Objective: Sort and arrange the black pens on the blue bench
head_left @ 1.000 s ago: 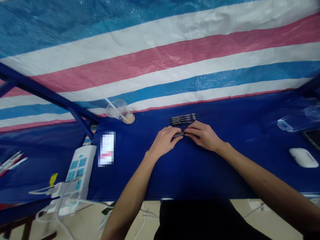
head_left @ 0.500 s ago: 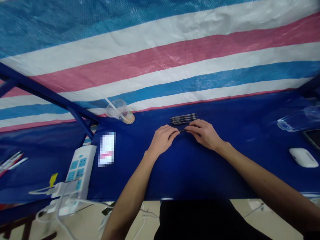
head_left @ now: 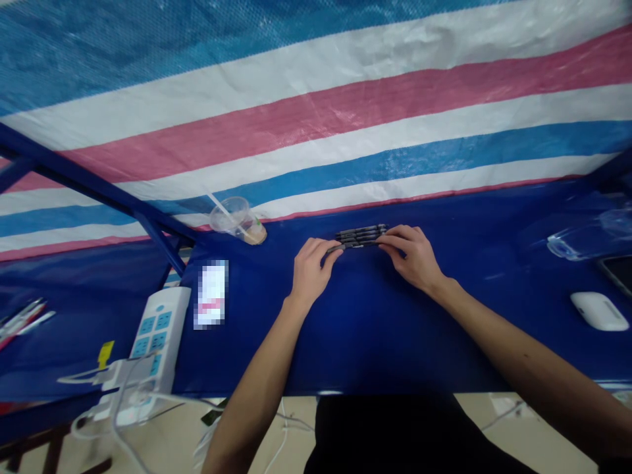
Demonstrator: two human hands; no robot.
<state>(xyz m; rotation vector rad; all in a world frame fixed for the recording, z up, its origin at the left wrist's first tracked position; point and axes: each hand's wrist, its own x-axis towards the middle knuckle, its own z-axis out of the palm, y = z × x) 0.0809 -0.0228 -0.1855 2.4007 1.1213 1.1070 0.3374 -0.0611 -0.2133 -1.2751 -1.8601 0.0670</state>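
Between my two hands runs a dark pen point(head_left: 356, 246), lying along the near side of a row of similar pens point(head_left: 361, 232) on the blue tabletop point(head_left: 365, 316). My left hand point(head_left: 313, 264) pinches its left end between thumb and fingers. At the other end, my right hand point(head_left: 409, 253) closes thumb and fingertips on the pen. The pens lie side by side, nearly parallel to the table's back edge, and my right fingertips cover part of their right ends.
A plastic cup with a straw point(head_left: 237, 220) leans at the back left, near a pixelated phone-like rectangle point(head_left: 210, 294). A white power strip point(head_left: 157, 336) with cables sits left. On the right are a white earbud case point(head_left: 599, 311) and a clear container point(head_left: 573, 242). A striped tarp point(head_left: 316, 118) hangs behind.
Both hands have moved slightly away from me and further apart, bringing the held pen up against the row. More of the pen shows between my fingers now.
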